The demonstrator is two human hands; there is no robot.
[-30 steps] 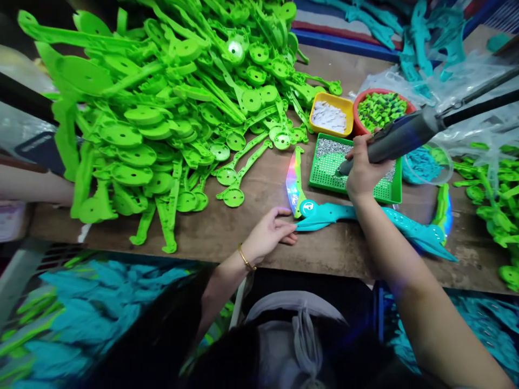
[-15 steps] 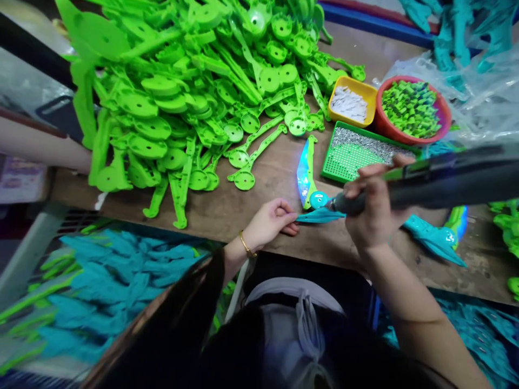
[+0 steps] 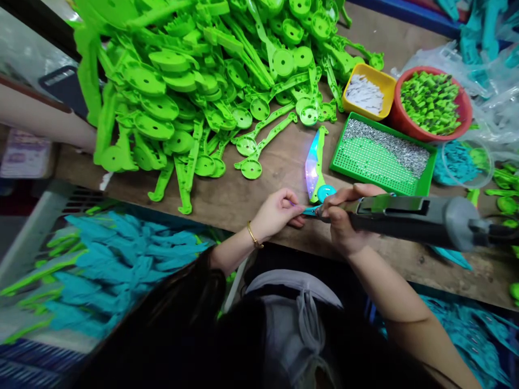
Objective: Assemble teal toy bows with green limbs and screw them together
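Observation:
My right hand [image 3: 348,219] is wrapped round a dark electric screwdriver [image 3: 409,220], its tip pointing left onto a teal plastic part [image 3: 312,210]. The fingers of my left hand [image 3: 281,214] pinch the left end of that teal part, close to the table edge. A teal disc joins it to a green piece with a shiny, bluish-violet blade [image 3: 313,165], which stretches away from me on the table. My right hand and the screwdriver cover much of the teal part. Beyond them, a green perforated tray [image 3: 360,156] carries many small metal screws.
A large heap of green plastic parts [image 3: 162,102] covers the back left. Behind the tray stand a yellow box [image 3: 385,89] of white pieces and a red bowl [image 3: 466,111] of small green pieces. A crate [image 3: 68,205] of teal parts sits below the table, left.
The screwdriver has swung so its rear end is lower and nearer me. My right hand has moved left, closer to my left hand. The camera view has shifted slightly.

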